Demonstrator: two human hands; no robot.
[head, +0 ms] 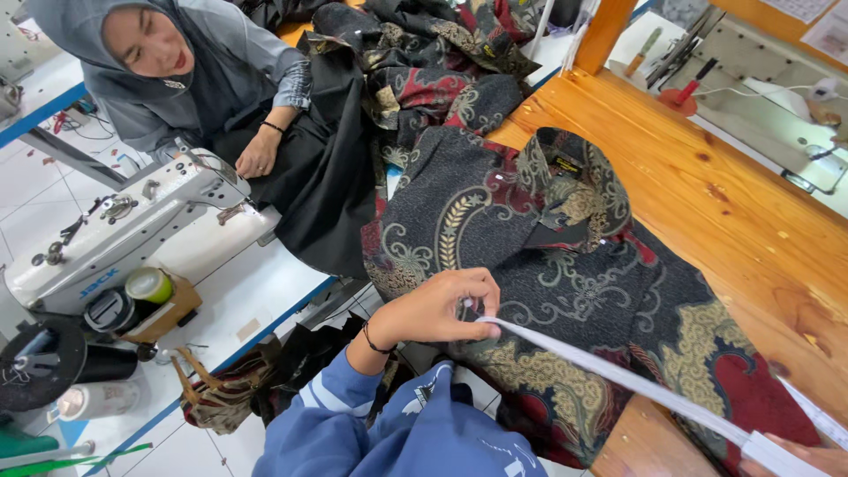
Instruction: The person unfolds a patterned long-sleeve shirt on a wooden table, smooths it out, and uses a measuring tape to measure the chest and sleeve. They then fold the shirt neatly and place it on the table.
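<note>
Your left hand [437,309]: fingers [477,284] pinched shut on tape [609,371] end, pressed to shirt [548,265] near its edge. Tape runs taut from those fingertips across shirt to your right hand [799,458], mostly out of frame; its grip can't be told. Step in hand: measuring shirt laid on table [751,221]. Next move likely needs tape held flat, straight, left end fixed.
</note>
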